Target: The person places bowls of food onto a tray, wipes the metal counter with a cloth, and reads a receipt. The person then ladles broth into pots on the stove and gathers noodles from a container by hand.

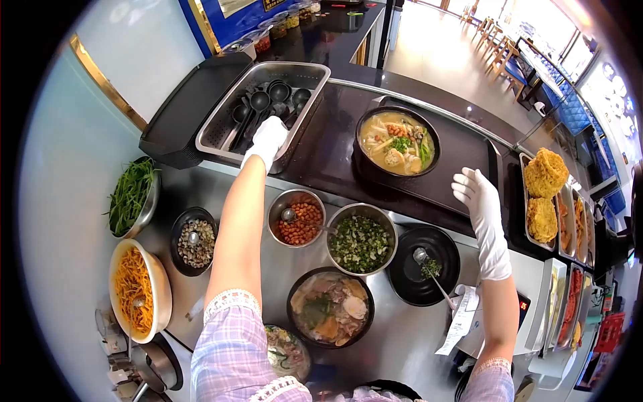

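Black spoons are reached by the left hand, its grip unreadable; the right hand is spread, and soup could be slopped if the tray is bumped.

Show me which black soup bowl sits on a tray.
The upper soup bowl, near the right hand, stands on the dark tray; the lower soup bowl stands on the steel counter instead.

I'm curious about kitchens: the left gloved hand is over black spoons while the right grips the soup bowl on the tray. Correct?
No: the head view shows the right hand open and empty, clear of the soup bowl on the tray. The left hand is over black spoons.
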`<state>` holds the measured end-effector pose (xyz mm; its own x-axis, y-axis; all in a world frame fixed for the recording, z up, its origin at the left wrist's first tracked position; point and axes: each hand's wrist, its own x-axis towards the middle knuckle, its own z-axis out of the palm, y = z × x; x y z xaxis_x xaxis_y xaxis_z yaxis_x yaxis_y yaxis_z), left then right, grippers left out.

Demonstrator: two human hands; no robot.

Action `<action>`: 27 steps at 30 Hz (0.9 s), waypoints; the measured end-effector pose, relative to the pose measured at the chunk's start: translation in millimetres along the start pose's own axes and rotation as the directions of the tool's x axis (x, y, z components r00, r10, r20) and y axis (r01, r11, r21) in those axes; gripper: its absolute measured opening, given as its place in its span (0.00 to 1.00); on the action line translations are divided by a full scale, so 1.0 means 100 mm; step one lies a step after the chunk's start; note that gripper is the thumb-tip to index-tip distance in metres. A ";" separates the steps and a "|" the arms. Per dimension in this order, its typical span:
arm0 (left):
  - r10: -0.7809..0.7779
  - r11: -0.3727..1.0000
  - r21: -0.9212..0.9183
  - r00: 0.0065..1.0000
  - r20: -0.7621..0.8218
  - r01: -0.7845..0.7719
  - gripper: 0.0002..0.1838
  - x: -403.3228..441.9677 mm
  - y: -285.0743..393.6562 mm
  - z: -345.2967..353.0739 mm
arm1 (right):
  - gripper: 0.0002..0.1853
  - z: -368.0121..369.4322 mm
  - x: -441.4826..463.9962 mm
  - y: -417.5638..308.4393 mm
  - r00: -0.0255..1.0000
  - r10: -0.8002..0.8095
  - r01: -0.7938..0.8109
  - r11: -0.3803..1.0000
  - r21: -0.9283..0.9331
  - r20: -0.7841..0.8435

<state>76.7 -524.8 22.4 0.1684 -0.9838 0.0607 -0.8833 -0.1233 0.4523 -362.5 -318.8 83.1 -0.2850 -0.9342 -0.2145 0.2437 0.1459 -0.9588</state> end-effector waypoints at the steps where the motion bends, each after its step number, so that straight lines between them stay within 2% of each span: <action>1: 0.006 0.997 -0.071 0.998 0.065 -0.002 0.11 0.04 -0.05 0.03 | 0.23 -0.03 -0.06 0.00 1.000 0.001 0.000 1.000 -0.016 0.017; 2: 0.017 0.990 -0.140 0.992 0.127 0.001 0.11 0.07 -0.09 0.07 | 0.21 -0.07 -0.09 0.01 0.999 0.009 -0.008 1.000 -0.012 0.037; 5: 0.078 0.990 -0.125 0.984 0.161 -0.058 0.11 0.15 -0.15 0.13 | 0.20 -0.13 -0.18 0.02 0.998 0.045 -0.046 0.999 0.017 0.050; 6: 0.047 0.998 -0.033 0.996 0.072 -0.044 0.12 -0.02 0.03 -0.04 | 0.20 -0.14 -0.18 0.03 0.997 0.061 -0.063 0.997 0.044 0.052; 7: 0.058 0.984 0.171 0.997 -0.058 -0.047 0.16 -0.19 0.22 -0.17 | 0.20 -0.16 -0.18 0.04 0.997 0.058 -0.060 0.997 0.042 0.055; 9: 0.271 0.933 0.276 0.955 -0.121 -0.230 0.19 -0.13 0.16 -0.13 | 0.20 -0.19 -0.20 0.07 0.994 0.083 -0.087 0.994 0.060 0.073; 10: 0.269 0.933 0.277 0.956 -0.120 -0.228 0.19 -0.11 0.14 -0.11 | 0.20 -0.19 -0.21 0.07 0.994 0.084 -0.088 0.995 0.054 0.076; 12: 0.138 0.904 0.421 0.982 -0.132 -0.071 0.19 -0.12 0.15 -0.06 | 0.20 -0.22 -0.24 0.08 0.993 0.088 -0.092 0.995 0.047 0.081; 13: 0.025 0.907 0.420 0.988 -0.150 0.041 0.16 -0.12 0.17 -0.07 | 0.19 -0.24 -0.25 0.08 0.992 0.092 -0.095 0.995 0.040 0.083; 15: 0.032 0.878 0.478 0.995 -0.099 0.020 0.12 -0.11 0.12 -0.19 | 0.19 -0.27 -0.29 0.07 0.992 0.099 -0.102 0.994 0.030 0.081; 17: 0.053 0.919 0.394 0.982 -0.183 0.024 0.10 -0.12 0.07 -0.25 | 0.19 -0.31 -0.33 0.07 0.991 0.100 -0.102 0.995 0.013 0.083; 19: 0.124 0.903 0.428 0.979 -0.159 -0.045 0.10 -0.13 0.01 -0.30 | 0.19 -0.38 -0.32 0.09 0.990 0.107 -0.109 0.994 0.013 0.087; 21: 0.219 0.891 0.440 0.954 -0.207 -0.109 0.10 -0.12 -0.06 -0.33 | 0.19 -0.46 -0.32 0.12 0.991 0.110 -0.112 0.993 0.024 0.075; 23: 0.234 0.880 0.459 0.952 -0.196 -0.122 0.09 -0.11 -0.14 -0.37 | 0.19 -0.52 -0.31 0.15 0.990 0.116 -0.119 0.992 0.032 0.077; 26: 0.213 0.953 0.256 0.961 -0.176 -0.164 0.10 -0.06 -0.31 -0.44 | 0.19 -0.58 -0.31 0.18 0.986 0.142 -0.150 0.984 0.094 0.084; 27: 0.124 0.983 0.150 0.986 -0.112 -0.107 0.11 -0.01 -0.31 -0.54 | 0.19 -0.56 -0.31 0.18 0.986 0.140 -0.149 0.984 0.100 0.085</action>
<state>127.9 -512.8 56.7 0.1055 -0.9707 0.2157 -0.9517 -0.0357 0.3050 -401.1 -268.6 62.2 -0.1677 -0.9288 -0.3304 0.3751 0.2498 -0.8927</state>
